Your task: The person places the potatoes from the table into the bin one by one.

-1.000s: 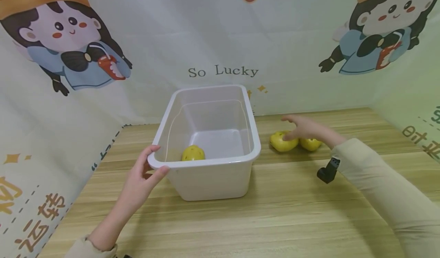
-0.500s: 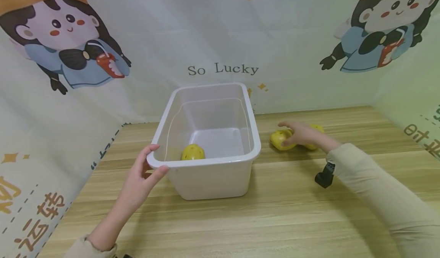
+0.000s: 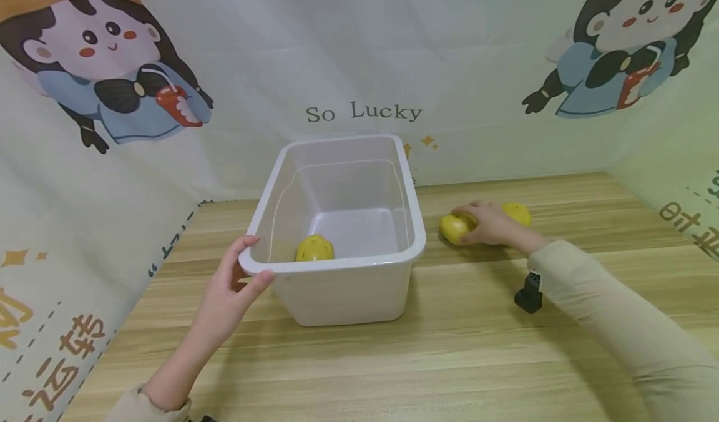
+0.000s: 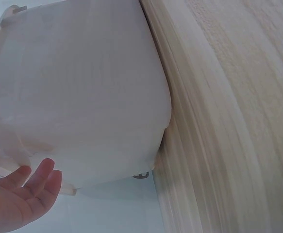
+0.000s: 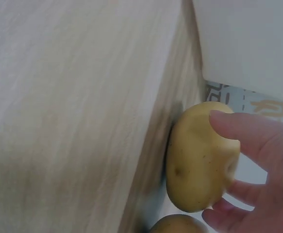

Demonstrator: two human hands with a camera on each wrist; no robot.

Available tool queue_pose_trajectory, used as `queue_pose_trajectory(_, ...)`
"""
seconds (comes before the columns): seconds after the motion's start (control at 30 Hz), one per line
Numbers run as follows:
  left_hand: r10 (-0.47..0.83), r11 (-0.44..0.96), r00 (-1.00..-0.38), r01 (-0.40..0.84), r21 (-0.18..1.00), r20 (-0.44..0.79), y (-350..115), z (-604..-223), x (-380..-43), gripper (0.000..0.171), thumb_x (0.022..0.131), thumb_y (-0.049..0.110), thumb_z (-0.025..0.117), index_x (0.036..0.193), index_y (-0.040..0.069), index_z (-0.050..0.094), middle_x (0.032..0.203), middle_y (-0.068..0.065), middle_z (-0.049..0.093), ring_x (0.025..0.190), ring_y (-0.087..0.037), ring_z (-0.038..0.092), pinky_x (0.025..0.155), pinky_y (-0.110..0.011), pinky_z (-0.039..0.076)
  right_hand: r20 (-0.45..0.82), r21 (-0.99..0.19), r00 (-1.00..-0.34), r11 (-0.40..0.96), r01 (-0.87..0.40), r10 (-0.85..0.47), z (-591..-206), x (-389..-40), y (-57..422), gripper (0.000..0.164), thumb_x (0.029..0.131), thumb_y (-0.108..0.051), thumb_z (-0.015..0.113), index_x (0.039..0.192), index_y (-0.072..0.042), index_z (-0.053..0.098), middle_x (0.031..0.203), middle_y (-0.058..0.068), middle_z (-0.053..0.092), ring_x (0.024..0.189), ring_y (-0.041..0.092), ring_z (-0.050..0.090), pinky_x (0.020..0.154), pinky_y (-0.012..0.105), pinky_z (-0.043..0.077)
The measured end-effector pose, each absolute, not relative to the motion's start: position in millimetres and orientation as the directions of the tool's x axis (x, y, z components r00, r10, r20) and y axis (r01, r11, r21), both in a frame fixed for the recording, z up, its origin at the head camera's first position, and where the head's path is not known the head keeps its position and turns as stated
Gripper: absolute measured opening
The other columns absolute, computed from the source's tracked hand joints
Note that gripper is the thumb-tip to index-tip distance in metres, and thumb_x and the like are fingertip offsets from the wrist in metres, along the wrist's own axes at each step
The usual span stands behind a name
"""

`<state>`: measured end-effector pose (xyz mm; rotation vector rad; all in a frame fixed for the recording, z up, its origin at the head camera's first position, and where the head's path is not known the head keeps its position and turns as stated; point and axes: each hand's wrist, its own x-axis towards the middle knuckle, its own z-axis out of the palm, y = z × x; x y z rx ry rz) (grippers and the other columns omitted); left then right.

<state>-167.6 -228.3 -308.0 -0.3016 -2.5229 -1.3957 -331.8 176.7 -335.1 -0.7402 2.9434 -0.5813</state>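
Note:
A white plastic bin (image 3: 359, 294) stands on the table, with a yellow potato (image 3: 315, 248) lying inside near its front wall. My left hand (image 3: 224, 291) grips the bin's front left corner, thumb outside the front and fingers on the left rim; in the left wrist view those fingers (image 4: 39, 187) lie along the wall. To the right of the bin, my right hand (image 3: 490, 222) holds a second potato (image 3: 454, 228). The right wrist view shows thumb and fingers around this potato (image 5: 197, 158), close to the tabletop. Partly behind the right hand lies a third potato (image 3: 517, 213).
The wood-grain table (image 3: 449, 359) reaches back to a printed cloth backdrop (image 3: 477, 66), which also hangs along both sides. A black wrist camera (image 3: 528, 294) sticks out under the right sleeve (image 3: 612, 322).
My right hand has come down on the nearer potato, its fingers and thumb closing around it and shifting it slightly left. More of the farther potato shows. The left hand stays at the bin's corner.

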Motion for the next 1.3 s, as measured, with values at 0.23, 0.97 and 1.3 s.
queue_pose_trajectory(0.23, 0.065, 0.522, -0.949, 0.296, 0.800, 0.309, -228, -307, -167, 0.050, 0.091, 0.013, 0.055, 0.135, 0.012, 0.032, 0.128, -0.018, 0.046, 0.094, 0.000, 0.050, 0.073, -0.020, 0.047, 0.070, -0.375, -0.886, 0.811, -0.450, -0.459, -343, -332, 175, 0.061, 0.076, -0.015, 0.070, 0.130, 0.000, 0.045, 0.123, 0.035, 0.042, 0.110, 0.050, 0.038, 0.090, 0.060, 0.032)
queue_pose_trajectory(0.97, 0.060, 0.526, -0.952, 0.284, 0.802, 0.299, -228, -306, -166, 0.050, 0.091, 0.014, 0.055, 0.135, 0.013, 0.031, 0.127, -0.018, 0.046, 0.093, 0.000, 0.051, 0.073, -0.020, 0.047, 0.033, -0.425, -0.904, 0.813, -0.398, -0.426, -350, -334, 166, 0.070, 0.074, -0.022, 0.071, 0.134, -0.003, 0.040, 0.120, 0.034, 0.044, 0.102, 0.043, 0.049, 0.083, 0.055, 0.042)
queue_pose_trajectory(1.3, 0.059, 0.520, -0.954, 0.280, 0.807, 0.294, -228, -306, -166, 0.051, 0.091, 0.014, 0.056, 0.136, 0.013, 0.031, 0.126, -0.019, 0.047, 0.091, -0.003, 0.053, 0.072, -0.020, 0.048, 0.018, -0.427, -0.909, 0.818, -0.385, -0.417, -349, -334, 165, 0.070, 0.073, -0.022, 0.071, 0.133, -0.003, 0.041, 0.117, 0.031, 0.047, 0.100, 0.039, 0.050, 0.082, 0.054, 0.044)
